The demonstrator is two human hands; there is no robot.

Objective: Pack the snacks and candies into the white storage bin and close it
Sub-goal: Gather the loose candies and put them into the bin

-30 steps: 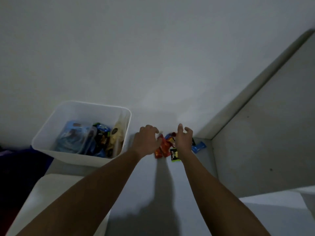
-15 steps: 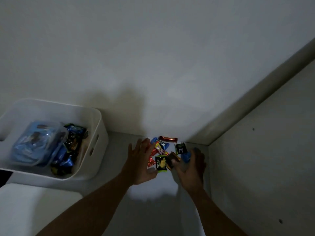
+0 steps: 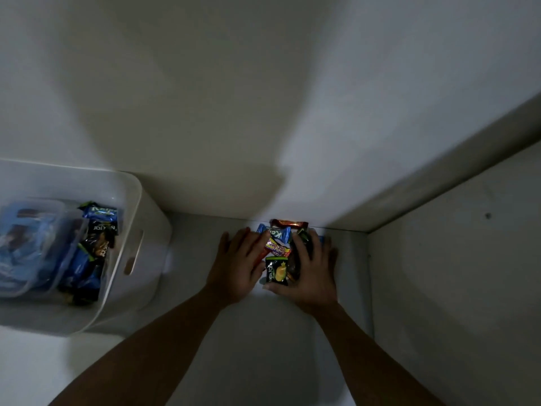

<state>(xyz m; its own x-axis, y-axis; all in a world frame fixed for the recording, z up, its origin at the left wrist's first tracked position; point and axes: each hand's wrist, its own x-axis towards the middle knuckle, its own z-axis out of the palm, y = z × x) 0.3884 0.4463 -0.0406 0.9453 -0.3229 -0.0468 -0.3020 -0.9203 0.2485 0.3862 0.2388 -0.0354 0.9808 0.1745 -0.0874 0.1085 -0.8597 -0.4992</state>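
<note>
The white bin (image 3: 147,218) stands open at the far left and is partly filled: a clear plastic tub (image 3: 35,238) and a heap of blue and black snack packets (image 3: 96,244) lie inside it. Well to its right, on the pale shelf (image 3: 263,332), the left hand (image 3: 238,266) lies flat with straight fingers against the edge of a small pile of candies (image 3: 276,247) tucked into the corner. The right hand (image 3: 311,271) lies over the other side, its fingers spread on the wrappers and its thumb under a black and yellow packet (image 3: 276,271); neither hand has closed on a piece.

The candies look light, small and loose, with slick, crinkly wrappers that would slide apart. Cupping both hands under the pile's outer edges and squeezing inward should lift them together.
</note>
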